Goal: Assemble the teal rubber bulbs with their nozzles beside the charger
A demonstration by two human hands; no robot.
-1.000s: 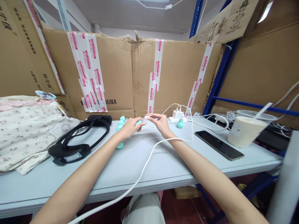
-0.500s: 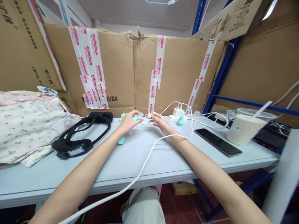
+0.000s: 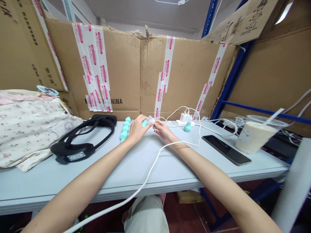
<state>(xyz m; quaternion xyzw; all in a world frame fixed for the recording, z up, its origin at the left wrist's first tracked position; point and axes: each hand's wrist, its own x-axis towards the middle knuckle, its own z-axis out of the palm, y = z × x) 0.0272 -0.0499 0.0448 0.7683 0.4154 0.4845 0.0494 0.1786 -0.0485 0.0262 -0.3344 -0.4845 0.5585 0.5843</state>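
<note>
In the head view, the left hand [image 3: 137,131] has its grip closed round a small teal piece [image 3: 146,122], held low over the back of the tabletop [image 3: 150,168], beside a knobbly teal roller [image 3: 124,129]. The right hand [image 3: 162,130] brings its fingertips to the piece's clear, glossy cap; I cannot tell whether they truly pinch it. Work this fine probably goes best with the forearms steadied and the smooth white cable [image 3: 155,155] kept clear of the wrist. The tabletop is pale and matte.

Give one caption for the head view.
Left hand holds a small teal piece; right hand touches its clear tip.
</note>
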